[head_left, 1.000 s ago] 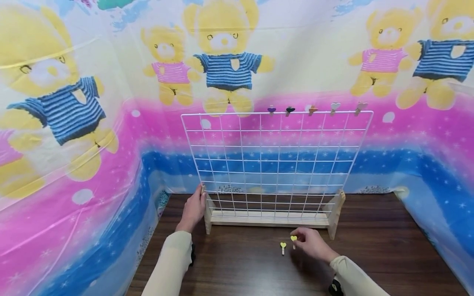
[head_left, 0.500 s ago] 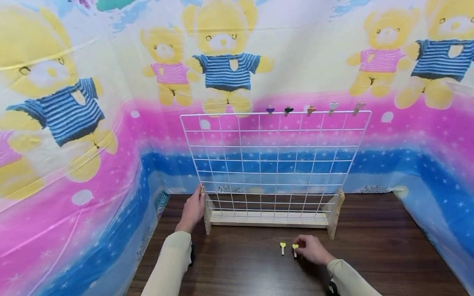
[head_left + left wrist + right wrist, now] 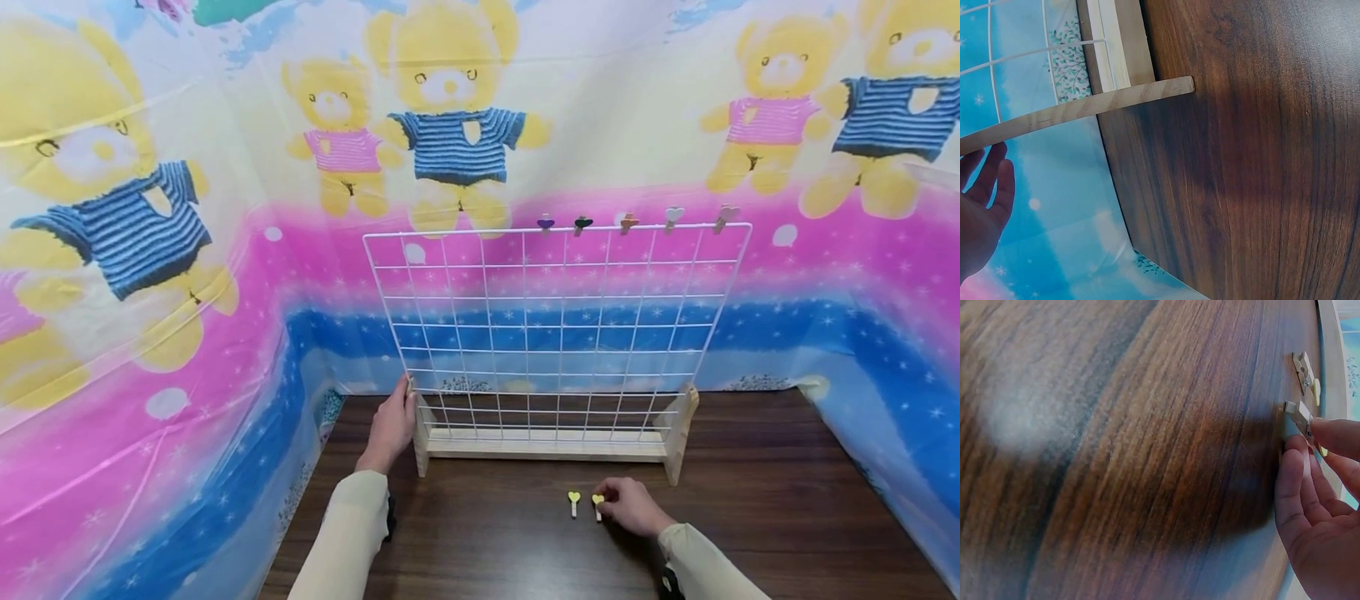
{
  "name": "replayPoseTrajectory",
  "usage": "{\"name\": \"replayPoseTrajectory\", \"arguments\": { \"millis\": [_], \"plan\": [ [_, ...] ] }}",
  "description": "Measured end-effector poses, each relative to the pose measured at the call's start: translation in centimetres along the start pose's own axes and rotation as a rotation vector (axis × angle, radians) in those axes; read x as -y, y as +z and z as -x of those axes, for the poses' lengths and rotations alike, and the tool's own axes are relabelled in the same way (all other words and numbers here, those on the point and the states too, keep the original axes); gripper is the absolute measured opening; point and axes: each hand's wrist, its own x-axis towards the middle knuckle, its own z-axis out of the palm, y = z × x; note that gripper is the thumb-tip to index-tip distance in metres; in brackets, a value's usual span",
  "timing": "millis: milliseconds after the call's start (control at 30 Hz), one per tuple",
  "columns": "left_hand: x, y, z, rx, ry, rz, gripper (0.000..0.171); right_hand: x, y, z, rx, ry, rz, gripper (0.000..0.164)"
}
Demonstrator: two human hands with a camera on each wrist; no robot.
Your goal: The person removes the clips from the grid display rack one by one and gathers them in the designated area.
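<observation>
My right hand [image 3: 633,504] pinches a small wooden clothespin [image 3: 1300,417] with a yellow heart [image 3: 597,500] between thumb and fingertips, low over the table. A second yellow-heart clothespin [image 3: 573,503] lies just left of it, side by side. My left hand [image 3: 392,423] is at the left wooden upright [image 3: 420,429] of a white wire grid stand [image 3: 525,325]. In the left wrist view its extended fingertips [image 3: 999,150] touch the outer side of that upright [image 3: 1079,112].
Along the grid's top bar sit several heart clothespins: purple [image 3: 546,222], black [image 3: 582,223], orange [image 3: 628,222], white [image 3: 674,216] and pale pink [image 3: 725,216]. A bear-print cloth [image 3: 615,125] rises behind the brown wood-grain table [image 3: 480,533].
The right hand has come down and slightly right with its clothespin, which is now level with the second one. The left hand stays at the upright.
</observation>
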Motion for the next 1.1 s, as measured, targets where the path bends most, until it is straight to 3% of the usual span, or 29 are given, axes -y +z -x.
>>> {"name": "replayPoseTrajectory", "arguments": {
  "millis": [733,933,1100],
  "plan": [
    [0.0,0.0,0.0,-0.006,-0.001,-0.006,0.047,-0.4,0.4,-0.5,-0.027,-0.027,0.127,0.014],
    [0.1,0.0,-0.1,-0.012,0.008,-0.014,0.046,0.3,-0.7,-0.6,-0.041,-0.054,0.107,0.016],
    [0.2,0.0,-0.2,-0.016,0.012,-0.01,0.046,2.0,-3.0,-1.3,-0.045,-0.09,0.101,0.019]
  ]
}}
